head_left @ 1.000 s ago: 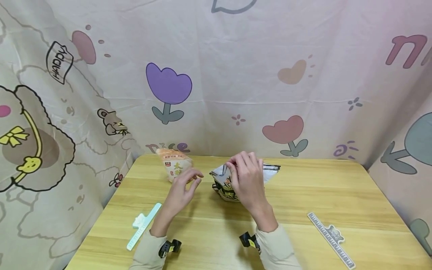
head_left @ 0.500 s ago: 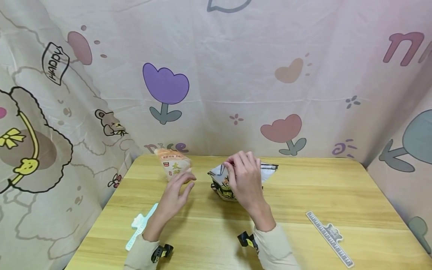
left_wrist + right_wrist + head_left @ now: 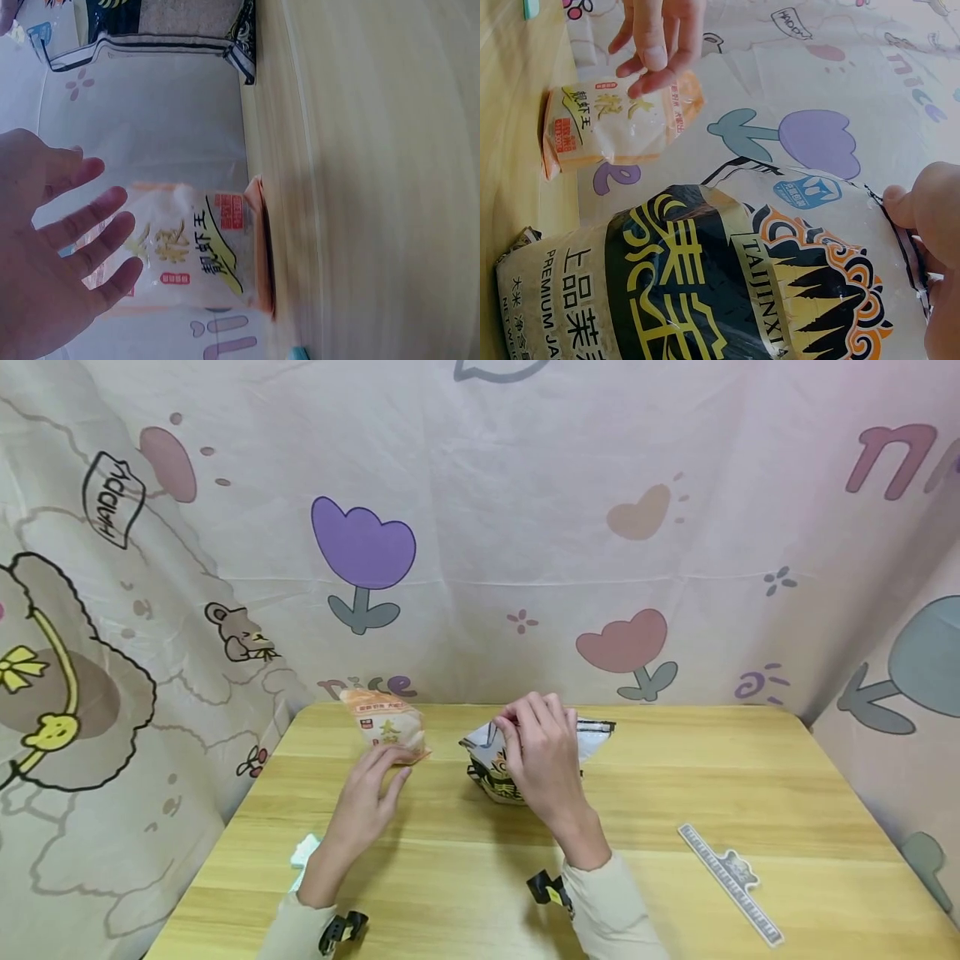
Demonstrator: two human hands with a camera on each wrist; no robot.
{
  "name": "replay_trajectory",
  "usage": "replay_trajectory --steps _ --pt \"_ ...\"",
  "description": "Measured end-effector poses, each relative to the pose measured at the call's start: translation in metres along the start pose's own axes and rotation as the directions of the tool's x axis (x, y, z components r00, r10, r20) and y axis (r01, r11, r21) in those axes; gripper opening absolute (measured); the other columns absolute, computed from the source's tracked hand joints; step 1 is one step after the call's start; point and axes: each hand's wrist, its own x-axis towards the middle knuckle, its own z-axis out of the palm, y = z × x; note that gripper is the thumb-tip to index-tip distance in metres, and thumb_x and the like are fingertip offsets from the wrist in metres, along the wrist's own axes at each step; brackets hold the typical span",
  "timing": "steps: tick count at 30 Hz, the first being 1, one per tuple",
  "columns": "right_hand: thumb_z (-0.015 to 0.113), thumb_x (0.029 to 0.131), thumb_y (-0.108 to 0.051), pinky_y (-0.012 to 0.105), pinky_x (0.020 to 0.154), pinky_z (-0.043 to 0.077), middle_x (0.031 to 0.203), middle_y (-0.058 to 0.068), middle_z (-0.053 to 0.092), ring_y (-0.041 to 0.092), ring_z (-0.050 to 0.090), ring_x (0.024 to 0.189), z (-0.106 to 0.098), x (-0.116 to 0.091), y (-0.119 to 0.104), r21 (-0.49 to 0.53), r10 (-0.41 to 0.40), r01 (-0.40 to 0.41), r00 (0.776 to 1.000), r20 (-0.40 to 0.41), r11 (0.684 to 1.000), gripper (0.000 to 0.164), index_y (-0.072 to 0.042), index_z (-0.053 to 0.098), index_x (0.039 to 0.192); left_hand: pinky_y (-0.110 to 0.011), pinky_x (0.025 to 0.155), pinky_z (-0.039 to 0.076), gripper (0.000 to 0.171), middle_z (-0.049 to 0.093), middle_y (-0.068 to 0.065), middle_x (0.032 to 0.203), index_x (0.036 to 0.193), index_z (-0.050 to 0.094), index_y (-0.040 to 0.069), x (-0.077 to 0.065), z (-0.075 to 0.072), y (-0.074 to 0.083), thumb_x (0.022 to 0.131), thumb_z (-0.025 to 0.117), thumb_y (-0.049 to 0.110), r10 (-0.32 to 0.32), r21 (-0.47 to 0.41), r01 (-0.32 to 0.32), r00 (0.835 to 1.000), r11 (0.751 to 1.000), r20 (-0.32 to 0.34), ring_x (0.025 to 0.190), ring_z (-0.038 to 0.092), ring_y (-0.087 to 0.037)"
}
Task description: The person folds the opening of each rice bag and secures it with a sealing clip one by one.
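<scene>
My right hand (image 3: 546, 764) pinches the top edge of a rice bag (image 3: 697, 277), which stands upright on the table. Black with yellow lettering covers its middle, and pale grains show through a clear part. In the right wrist view, the thumb and fingers (image 3: 900, 206) grip the bag's dark-lined top seam. To the left stands a smaller white-and-orange packet (image 3: 390, 722) with gold characters. My left hand (image 3: 363, 806) hovers in front of this packet, its fingers spread and loosely bent in the left wrist view. Nothing is held there; whether a fingertip touches the packet I cannot tell.
A mint-green bag clip (image 3: 303, 852) lies at the left, partly hidden by my left forearm. A grey ruler-like clip (image 3: 731, 885) with an animal-shaped tab lies at the right. Behind the wooden table (image 3: 645, 810) hangs a printed cloth (image 3: 487, 510).
My left hand has moved left, away from the rice bag and in front of the white-and-orange packet. My right hand keeps its grip on the rice bag's top. The head view has shifted slightly.
</scene>
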Motion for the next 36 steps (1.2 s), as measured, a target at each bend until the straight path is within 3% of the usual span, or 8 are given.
replay_trajectory --steps 6,20,31,36 --pt "0.056 0.095 -0.024 0.036 0.073 0.028 0.085 -0.004 0.055 0.019 0.044 0.083 0.002 0.002 -0.002 -0.001 -0.006 0.006 1.0 0.003 1.0 0.015 -0.012 0.062 0.088 -0.046 0.096 0.042 0.019 0.059 -0.007 0.118 0.11 0.063 0.013 -0.006 -0.01 -0.005 0.092 0.062 0.013 -0.041 0.042 0.041 0.999 0.998 -0.008 0.112 0.052 -0.024" --pt "0.054 0.096 -0.026 0.036 0.072 0.028 0.084 -0.003 0.056 0.019 0.044 0.081 0.003 0.005 -0.002 -0.032 -0.025 0.025 1.0 0.004 0.999 0.019 -0.011 0.062 0.088 -0.052 0.091 0.041 0.022 0.06 -0.011 0.115 0.107 0.064 0.008 -0.02 -0.027 -0.014 0.086 0.067 0.006 -0.083 0.123 0.093 0.993 0.988 -0.078 0.105 0.054 -0.03" --pt "0.056 0.096 -0.024 0.036 0.072 0.028 0.085 -0.003 0.055 0.019 0.043 0.082 0.001 0.003 -0.003 -0.043 -0.015 0.015 1.0 0.008 0.999 0.016 -0.012 0.062 0.089 -0.057 0.088 0.039 0.019 0.061 -0.011 0.112 0.106 0.064 0.01 -0.029 -0.04 -0.02 0.087 0.066 0.007 -0.169 0.171 0.178 0.983 0.969 -0.068 0.107 0.053 -0.034" --pt "0.06 0.093 -0.02 0.036 0.073 0.028 0.086 -0.003 0.056 0.019 0.044 0.082 0.0 0.001 -0.001 -0.045 -0.008 0.008 1.0 0.01 0.999 0.009 -0.012 0.063 0.09 -0.057 0.084 0.04 0.017 0.06 -0.012 0.111 0.105 0.063 0.009 -0.034 -0.045 -0.024 0.089 0.065 0.008 -0.178 0.199 0.188 0.982 0.962 -0.064 0.105 0.053 -0.036"
